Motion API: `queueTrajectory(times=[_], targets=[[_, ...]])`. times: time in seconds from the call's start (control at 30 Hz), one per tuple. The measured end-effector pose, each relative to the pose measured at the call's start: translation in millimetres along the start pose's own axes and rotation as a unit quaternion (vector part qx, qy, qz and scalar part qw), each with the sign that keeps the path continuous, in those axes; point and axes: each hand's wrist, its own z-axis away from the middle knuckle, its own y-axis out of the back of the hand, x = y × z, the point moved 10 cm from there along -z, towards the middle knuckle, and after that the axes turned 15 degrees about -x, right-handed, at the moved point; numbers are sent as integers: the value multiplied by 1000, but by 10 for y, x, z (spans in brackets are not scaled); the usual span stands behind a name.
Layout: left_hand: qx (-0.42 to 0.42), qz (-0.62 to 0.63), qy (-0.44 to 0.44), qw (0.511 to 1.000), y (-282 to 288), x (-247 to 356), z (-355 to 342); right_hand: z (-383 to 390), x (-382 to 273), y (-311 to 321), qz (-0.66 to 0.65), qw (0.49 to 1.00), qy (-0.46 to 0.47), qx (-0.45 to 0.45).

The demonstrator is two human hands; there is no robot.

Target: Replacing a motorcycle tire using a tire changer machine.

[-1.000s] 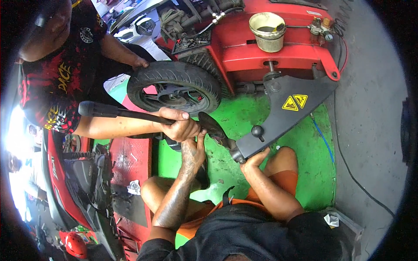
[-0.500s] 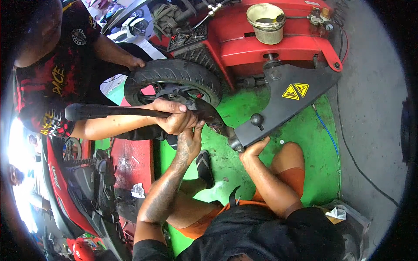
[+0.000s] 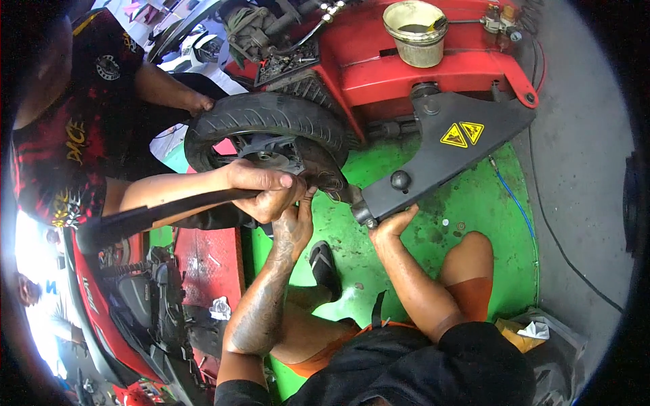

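A dark grey bead breaker arm [image 3: 433, 155] with yellow warning stickers reaches from a red tyre changer [image 3: 379, 74]. Under its lower end, my right hand [image 3: 391, 227] grips the edge, fingers partly hidden. At that end a dark curved blade [image 3: 323, 172] meets a wheel's black tyre [image 3: 271, 116], which stands tilted. My left hand [image 3: 294, 220] is closed beside the blade; what its fingers hold is hidden. Just above it, a co-worker's hand [image 3: 265, 189] clasps a long black lever [image 3: 169, 208]. The co-worker's other hand [image 3: 195, 103] rests at the tyre's far-left side.
A cream bucket [image 3: 416, 51] sits on the machine beside an air regulator [image 3: 501, 24]. At left, a red and black motorcycle [image 3: 112, 298] stands near a red platform [image 3: 210, 264]. A blue hose [image 3: 514, 196] and black cable [image 3: 562, 247] run along the right.
The co-worker's lever has swung so that its thick handle end is lower in the picture. My hands keep nearly the same places, and the view has shifted slightly.
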Motion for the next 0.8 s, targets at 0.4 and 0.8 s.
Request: queueTrajectory(times=[0.4, 0.8], targets=[[-47, 28, -37, 998, -1, 71, 149, 52, -187, -133, -23, 999, 30, 34], [112, -374, -366, 845, 479, 869, 62, -29, -108, -29, -88, 992, 83, 33]])
